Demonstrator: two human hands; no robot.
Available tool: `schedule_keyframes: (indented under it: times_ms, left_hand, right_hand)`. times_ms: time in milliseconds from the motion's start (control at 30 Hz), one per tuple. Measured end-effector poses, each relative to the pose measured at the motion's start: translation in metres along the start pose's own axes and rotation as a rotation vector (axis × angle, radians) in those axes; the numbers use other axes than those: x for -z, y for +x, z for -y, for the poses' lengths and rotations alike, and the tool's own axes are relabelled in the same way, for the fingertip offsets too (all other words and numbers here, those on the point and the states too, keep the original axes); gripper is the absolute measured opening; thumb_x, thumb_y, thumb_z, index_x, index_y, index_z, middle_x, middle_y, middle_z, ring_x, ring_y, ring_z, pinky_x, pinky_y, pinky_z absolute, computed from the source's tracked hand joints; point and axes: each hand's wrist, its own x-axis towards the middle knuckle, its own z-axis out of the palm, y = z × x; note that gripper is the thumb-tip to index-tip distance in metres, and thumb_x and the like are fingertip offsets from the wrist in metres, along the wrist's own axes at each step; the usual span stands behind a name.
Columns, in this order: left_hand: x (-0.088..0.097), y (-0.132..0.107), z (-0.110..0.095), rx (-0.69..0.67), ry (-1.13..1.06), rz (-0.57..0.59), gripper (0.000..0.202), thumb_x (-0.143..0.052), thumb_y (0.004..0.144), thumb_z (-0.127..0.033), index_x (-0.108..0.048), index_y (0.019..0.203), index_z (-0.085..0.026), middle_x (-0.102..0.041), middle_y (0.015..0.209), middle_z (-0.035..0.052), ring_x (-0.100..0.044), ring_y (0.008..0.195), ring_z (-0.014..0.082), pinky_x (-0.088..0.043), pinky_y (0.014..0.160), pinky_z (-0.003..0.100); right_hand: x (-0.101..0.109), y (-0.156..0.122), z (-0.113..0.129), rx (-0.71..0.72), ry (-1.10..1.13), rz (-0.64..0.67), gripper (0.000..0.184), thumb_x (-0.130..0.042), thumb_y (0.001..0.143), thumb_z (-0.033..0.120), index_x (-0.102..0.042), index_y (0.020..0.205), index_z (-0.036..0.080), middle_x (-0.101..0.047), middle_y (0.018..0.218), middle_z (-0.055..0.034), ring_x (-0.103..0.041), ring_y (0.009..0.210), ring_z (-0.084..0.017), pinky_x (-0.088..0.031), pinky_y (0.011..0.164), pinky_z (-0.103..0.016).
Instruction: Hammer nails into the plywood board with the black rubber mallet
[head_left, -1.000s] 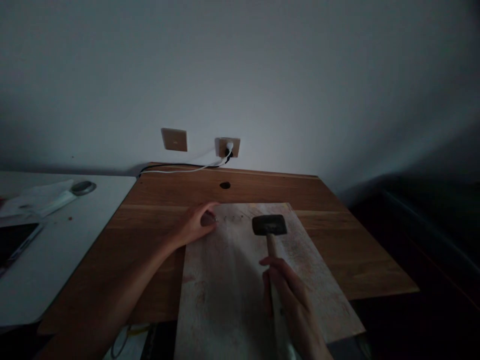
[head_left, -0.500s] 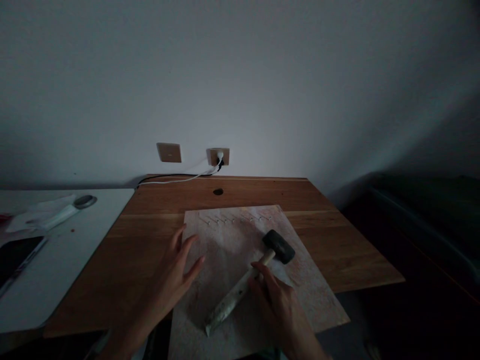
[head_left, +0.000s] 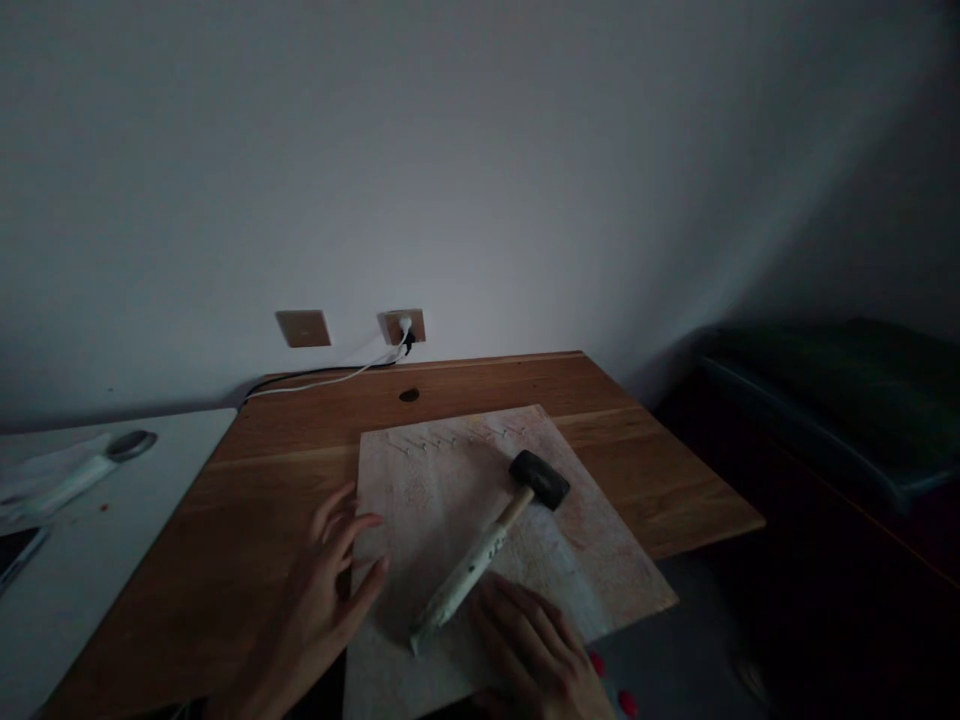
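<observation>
A mallet with a black head (head_left: 540, 480) and a pale, worn handle (head_left: 466, 578) lies diagonally on a thin board (head_left: 600, 575). My right hand (head_left: 534, 645) rests on the board just below the handle, its fingers stretched out and holding nothing. At the board's left edge is my left hand (head_left: 326, 580), open, thumb and fingers apart. Whether its fingertips touch the edge I cannot tell. Several small nails (head_left: 439, 444) stand in a row near the board's far edge.
Under the board is a wooden desk (head_left: 630, 430), its far edge against the wall. Cables run from a wall socket (head_left: 403, 326) along that edge. To the left stands a white table (head_left: 142, 510) with a roll of tape (head_left: 132, 445) and a dark phone-like object (head_left: 19, 552).
My right hand has let go of the mallet handle and moved down onto the board. The mallet now lies by itself. My view has shifted a little to the right.
</observation>
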Motion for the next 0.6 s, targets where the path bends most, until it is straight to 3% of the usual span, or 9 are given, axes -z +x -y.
schedule_keyframes:
  times_ms: [100,167,433,533,600]
  left_hand:
    - [-0.027,0.013,-0.011,-0.090,-0.018,0.058,0.022,-0.062,0.095,-0.036,-0.067,0.115,-0.027,-0.041,0.153,0.0112,-0.055,0.135,0.0318,-0.064,0.096,0.048]
    - [-0.051,0.022,-0.021,-0.154,-0.036,0.095,0.026,-0.063,0.093,-0.029,-0.065,0.119,-0.026,-0.039,0.155,0.0123,-0.052,0.139,0.0323,-0.054,0.111,0.054]
    - [-0.146,0.066,-0.075,-0.268,-0.110,0.285,0.037,-0.070,0.085,-0.025,-0.062,0.120,-0.021,-0.032,0.157,0.0163,-0.051,0.139,0.0358,-0.050,0.115,0.052]
    - [-0.158,0.058,-0.086,-0.329,-0.066,0.315,0.041,-0.069,0.086,-0.026,-0.062,0.126,-0.020,-0.040,0.152,0.0180,-0.056,0.134,0.0349,-0.052,0.113,0.052]
    - [-0.146,0.037,-0.079,-0.455,-0.014,0.324,0.044,-0.065,0.089,-0.025,-0.062,0.132,-0.026,-0.055,0.141,0.0144,-0.063,0.124,0.0308,-0.057,0.106,0.049]
  right_hand:
    - [0.016,-0.008,-0.017,-0.118,0.001,0.116,0.055,-0.064,0.101,0.035,-0.056,0.152,0.015,-0.067,0.145,-0.0123,-0.065,0.132,-0.030,-0.060,0.102,-0.041]
    - [0.026,-0.019,-0.032,-0.212,0.000,0.174,0.060,-0.064,0.100,0.027,-0.050,0.157,0.018,-0.062,0.151,-0.0115,-0.061,0.138,-0.029,-0.057,0.108,-0.041]
    - [0.056,-0.078,-0.116,-0.359,-0.012,0.207,0.061,-0.056,0.105,0.029,-0.040,0.164,0.026,-0.052,0.161,-0.0108,-0.050,0.147,-0.028,-0.047,0.120,-0.043]
    - [0.063,-0.095,-0.143,-0.392,0.017,0.245,0.055,-0.052,0.105,0.031,-0.047,0.160,0.025,-0.054,0.159,-0.0128,-0.051,0.146,-0.030,-0.046,0.120,-0.047]
    - [0.061,-0.102,-0.151,-0.395,0.021,0.236,0.053,-0.048,0.106,0.033,-0.050,0.158,0.024,-0.055,0.158,-0.0135,-0.050,0.147,-0.032,-0.045,0.119,-0.051]
